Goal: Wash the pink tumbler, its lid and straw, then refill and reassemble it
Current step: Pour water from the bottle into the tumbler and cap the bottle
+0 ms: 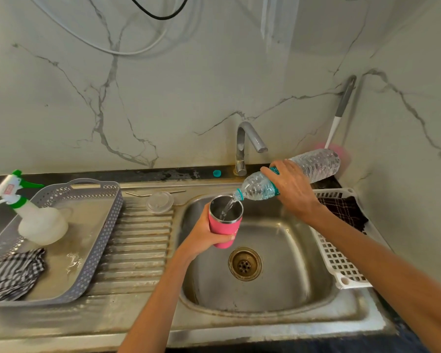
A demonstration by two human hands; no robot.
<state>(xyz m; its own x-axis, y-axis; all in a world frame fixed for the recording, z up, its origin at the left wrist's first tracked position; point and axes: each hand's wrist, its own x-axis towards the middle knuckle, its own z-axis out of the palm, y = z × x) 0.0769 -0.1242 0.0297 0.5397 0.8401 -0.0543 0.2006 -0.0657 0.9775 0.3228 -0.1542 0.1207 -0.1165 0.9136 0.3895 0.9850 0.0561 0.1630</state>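
Observation:
My left hand grips the pink tumbler upright over the steel sink, its top open. My right hand holds a clear plastic water bottle tilted mouth-down toward the tumbler. A stream of water runs from the bottle's mouth into the cup. The clear lid lies on the drainboard behind the tumbler. The metal straw lies just beyond the lid. The bottle's teal cap rests on the ledge by the tap.
A bent tap rises behind the sink. On the left, a grey basket holds a spray bottle and a striped cloth. A white basket with a dark cloth sits right. A brush leans in the corner.

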